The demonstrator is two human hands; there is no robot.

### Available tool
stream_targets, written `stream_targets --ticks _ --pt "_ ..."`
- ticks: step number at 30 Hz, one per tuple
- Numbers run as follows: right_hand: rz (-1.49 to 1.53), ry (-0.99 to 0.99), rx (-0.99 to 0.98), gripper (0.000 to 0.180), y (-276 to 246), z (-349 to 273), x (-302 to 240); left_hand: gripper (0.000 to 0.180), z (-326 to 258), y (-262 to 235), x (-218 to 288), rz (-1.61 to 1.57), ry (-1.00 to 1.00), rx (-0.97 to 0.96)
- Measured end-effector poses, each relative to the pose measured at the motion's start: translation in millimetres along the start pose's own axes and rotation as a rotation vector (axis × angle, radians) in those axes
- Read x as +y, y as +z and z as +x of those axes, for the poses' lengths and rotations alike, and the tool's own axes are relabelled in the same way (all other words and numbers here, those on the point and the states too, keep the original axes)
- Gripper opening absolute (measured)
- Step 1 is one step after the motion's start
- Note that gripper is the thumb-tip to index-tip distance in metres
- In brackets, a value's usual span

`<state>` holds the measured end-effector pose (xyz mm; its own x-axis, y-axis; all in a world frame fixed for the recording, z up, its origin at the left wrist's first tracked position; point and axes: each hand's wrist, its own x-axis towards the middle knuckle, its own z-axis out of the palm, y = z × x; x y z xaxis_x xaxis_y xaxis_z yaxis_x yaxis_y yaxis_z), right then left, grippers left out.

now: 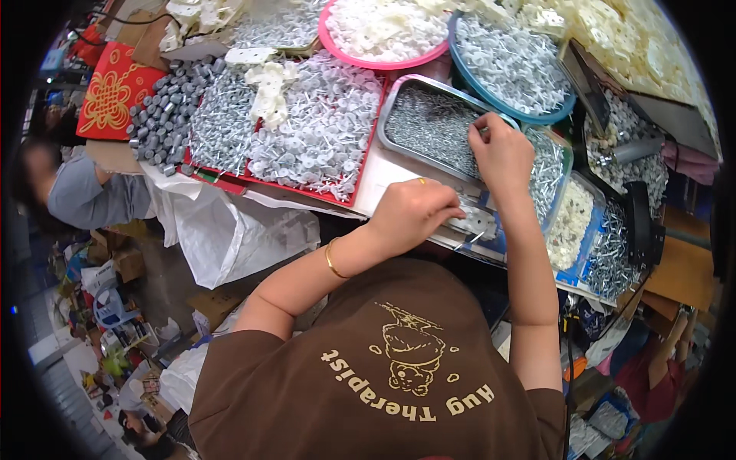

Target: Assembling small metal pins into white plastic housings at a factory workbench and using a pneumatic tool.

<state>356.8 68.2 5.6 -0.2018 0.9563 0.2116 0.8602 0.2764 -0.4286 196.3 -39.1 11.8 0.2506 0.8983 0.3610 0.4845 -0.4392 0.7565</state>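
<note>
My left hand (414, 215), with a ring and a gold bangle, is closed in a pinch near the table's front edge. Its fingertips are beside a small whitish plastic piece (481, 224); whatever they pinch is too small to make out. A thin screw (469, 242) sticks out just below that piece. My right hand (504, 153) reaches over the right side of a metal tray (389, 136) full of small silver screws (429, 126). Thumb and forefinger are pressed together there, and anything between them is hidden.
Left of the tray, a red tray (363, 170) holds white clips with nails. Behind stand a pink basin (331, 47) and a blue basin (537, 118) of parts. Bins of long screws (609, 261) and cream pieces (571, 218) lie right. A white bag (230, 238) hangs at the edge.
</note>
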Motion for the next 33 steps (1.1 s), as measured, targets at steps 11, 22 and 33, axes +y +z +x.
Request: stream_targets --ticks 11,22,33 --pt "0.606 0.157 -0.095 0.01 -46.4 -29.1 -12.4 0.012 -2.0 15.3 6.9 -0.064 0.045 0.079" --pt "0.697 0.147 -0.03 0.016 -53.5 -45.1 -0.7 0.007 -8.9 14.0 -3.1 0.004 -0.047 0.017" --pt "0.733 0.132 0.013 0.015 -59.4 -54.4 2.6 0.015 -5.0 18.2 1.3 0.011 0.096 0.163"
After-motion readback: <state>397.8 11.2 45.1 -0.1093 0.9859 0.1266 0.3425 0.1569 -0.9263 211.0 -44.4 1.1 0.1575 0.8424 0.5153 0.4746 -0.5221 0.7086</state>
